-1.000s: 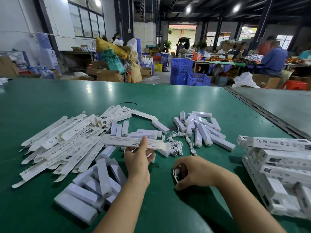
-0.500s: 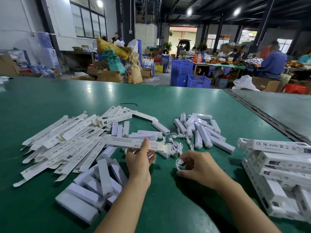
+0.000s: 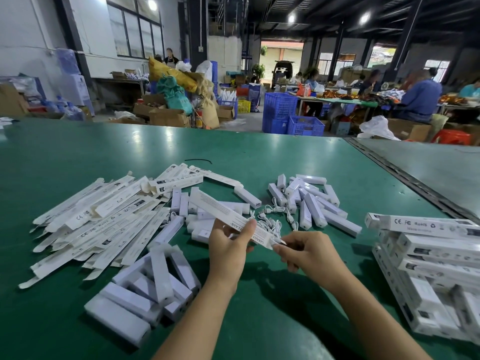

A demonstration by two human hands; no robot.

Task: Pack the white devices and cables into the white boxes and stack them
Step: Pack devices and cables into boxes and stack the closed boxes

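Observation:
My left hand (image 3: 228, 245) grips a long white box (image 3: 220, 211) near its near end, holding it tilted above the green table (image 3: 272, 157). My right hand (image 3: 306, 253) pinches a white cable at the box's open near end; most of the cable is hidden in the fingers. Flat unfolded white boxes (image 3: 104, 219) lie fanned out at the left. White devices lie in a pile at the near left (image 3: 153, 284) and another at the centre right (image 3: 311, 203). Loose white cables (image 3: 272, 216) lie just beyond my hands. Packed white boxes (image 3: 436, 253) are stacked at the right.
A metal seam (image 3: 405, 178) runs diagonally across the table on the right. A thin black tie (image 3: 198, 160) lies farther back. Beyond the table stand blue crates (image 3: 280, 110), cardboard boxes and sacks, and people sit at tables at the back right.
My left hand lifted the box off the table and turned its near end toward my right hand. My right hand picked up a cable and brought it to that end.

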